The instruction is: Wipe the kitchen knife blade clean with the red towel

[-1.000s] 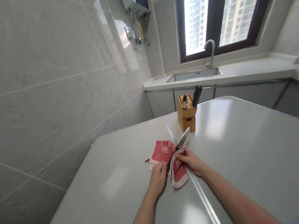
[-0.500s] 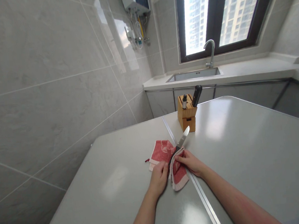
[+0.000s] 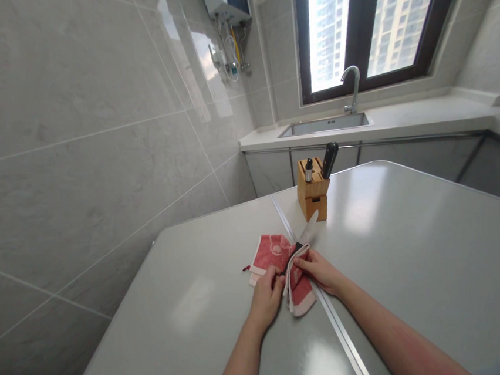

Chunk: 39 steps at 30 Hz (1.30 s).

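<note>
A wood block (image 3: 314,196) stands on the table (image 3: 191,311). In front of the block is a knife (image 3: 309,229), held at a slant, with its blurry blade pointing at the block. I can't tell if the tip touches it. The left hand (image 3: 267,298), nearer than the block and off to its left, has its fingers curled tight on the end of the knife's black handle. The right hand (image 3: 323,270), also in front of the block, pinches a red cloth (image 3: 274,253) and some of its fingers are hidden. Part of the cloth is folded against the handle, and part spreads to the left of the block. Behind the block are the sink (image 3: 330,124) and the tap (image 3: 357,86)
</note>
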{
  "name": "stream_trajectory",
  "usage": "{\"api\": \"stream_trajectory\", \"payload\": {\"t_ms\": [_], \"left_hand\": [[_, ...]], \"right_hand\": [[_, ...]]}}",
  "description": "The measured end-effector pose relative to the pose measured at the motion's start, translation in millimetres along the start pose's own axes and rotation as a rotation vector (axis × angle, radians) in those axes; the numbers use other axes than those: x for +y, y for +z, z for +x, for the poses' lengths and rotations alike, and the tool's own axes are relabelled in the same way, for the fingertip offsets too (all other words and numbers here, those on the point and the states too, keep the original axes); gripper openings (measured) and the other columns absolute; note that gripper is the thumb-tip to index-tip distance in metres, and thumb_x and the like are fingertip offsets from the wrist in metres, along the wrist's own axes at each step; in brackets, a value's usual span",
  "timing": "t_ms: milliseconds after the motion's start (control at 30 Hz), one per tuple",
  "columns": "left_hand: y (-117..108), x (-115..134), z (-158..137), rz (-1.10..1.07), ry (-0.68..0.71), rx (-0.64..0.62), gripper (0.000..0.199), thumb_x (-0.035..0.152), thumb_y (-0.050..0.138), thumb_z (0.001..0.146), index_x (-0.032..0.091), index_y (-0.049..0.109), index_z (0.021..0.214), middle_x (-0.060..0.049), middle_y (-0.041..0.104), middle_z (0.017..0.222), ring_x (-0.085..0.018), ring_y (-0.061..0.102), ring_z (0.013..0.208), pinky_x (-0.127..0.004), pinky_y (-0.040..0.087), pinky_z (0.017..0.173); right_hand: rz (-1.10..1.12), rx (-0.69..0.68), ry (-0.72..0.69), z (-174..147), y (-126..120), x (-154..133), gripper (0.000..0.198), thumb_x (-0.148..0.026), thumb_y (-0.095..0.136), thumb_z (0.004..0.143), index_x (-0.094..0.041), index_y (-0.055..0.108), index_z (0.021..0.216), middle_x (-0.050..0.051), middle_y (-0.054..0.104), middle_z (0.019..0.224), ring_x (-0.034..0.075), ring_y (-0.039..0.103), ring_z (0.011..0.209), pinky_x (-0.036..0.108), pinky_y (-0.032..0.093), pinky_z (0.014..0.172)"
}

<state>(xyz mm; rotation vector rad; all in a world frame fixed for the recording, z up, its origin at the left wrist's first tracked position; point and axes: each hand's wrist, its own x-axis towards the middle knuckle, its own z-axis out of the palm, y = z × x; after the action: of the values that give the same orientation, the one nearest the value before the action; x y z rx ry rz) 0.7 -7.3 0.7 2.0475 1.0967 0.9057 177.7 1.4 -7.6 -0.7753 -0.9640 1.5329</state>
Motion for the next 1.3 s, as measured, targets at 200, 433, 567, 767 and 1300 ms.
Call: {"api": "stream_trajectory", "payload": {"t_ms": [200, 433, 567, 767, 1300], "left_hand": [[1, -1, 0, 0.024, 0.021, -0.028, 0.033, 0.036, 0.03, 0.094, 0.018, 0.049, 0.074, -0.001, 0.055, 0.072, -0.016, 0.049, 0.068, -0.026, 0.034, 0.064], [2, -5, 1, 0.047, 0.037, -0.019, 0.039, 0.037, 0.027, 0.094, 0.018, 0.044, 0.065, 0.0, 0.051, 0.066, -0.015, 0.045, 0.065, -0.025, 0.032, 0.062], [1, 0, 0, 0.02, 0.03, -0.006, 0.032, 0.038, 0.034, 0.093, 0.018, 0.048, 0.072, -0.001, 0.054, 0.07, -0.015, 0.048, 0.067, -0.025, 0.034, 0.064], [-1, 6, 0, -0.005, 0.029, 0.006, 0.027, 0.035, 0.036, 0.092, 0.018, 0.051, 0.078, -0.002, 0.056, 0.074, -0.016, 0.05, 0.07, -0.026, 0.036, 0.066], [0, 4, 1, 0.002, 0.034, 0.023, 0.034, 0.035, 0.032, 0.093, 0.018, 0.045, 0.068, 0.0, 0.05, 0.066, -0.014, 0.046, 0.065, -0.025, 0.033, 0.062]], "right_hand": [[-0.015, 0.003, -0.005, 0, 0, -1, 0.023, -0.032, 0.072, 0.069, -0.017, 0.063, 0.084, 0.003, 0.069, 0.081, 0.018, 0.063, 0.075, 0.033, 0.048, 0.075], [0.006, 0.016, -0.007, 0, 3, -2, 0.024, -0.033, 0.073, 0.068, -0.017, 0.063, 0.082, 0.003, 0.069, 0.08, 0.017, 0.062, 0.071, 0.032, 0.047, 0.072], [0.045, 0.023, -0.005, -1, 5, -4, 0.026, -0.036, 0.073, 0.067, -0.017, 0.062, 0.082, 0.003, 0.069, 0.08, 0.017, 0.063, 0.07, 0.033, 0.047, 0.073], [0.051, 0.033, 0.012, -1, 5, -3, 0.022, -0.034, 0.071, 0.07, -0.018, 0.061, 0.08, 0.002, 0.069, 0.078, 0.016, 0.063, 0.07, 0.031, 0.047, 0.072], [0.161, 0.081, 0.0, 1, 7, -7, 0.028, -0.041, 0.067, 0.073, -0.02, 0.06, 0.091, 0.003, 0.07, 0.082, 0.019, 0.065, 0.08, 0.034, 0.048, 0.079]]}}
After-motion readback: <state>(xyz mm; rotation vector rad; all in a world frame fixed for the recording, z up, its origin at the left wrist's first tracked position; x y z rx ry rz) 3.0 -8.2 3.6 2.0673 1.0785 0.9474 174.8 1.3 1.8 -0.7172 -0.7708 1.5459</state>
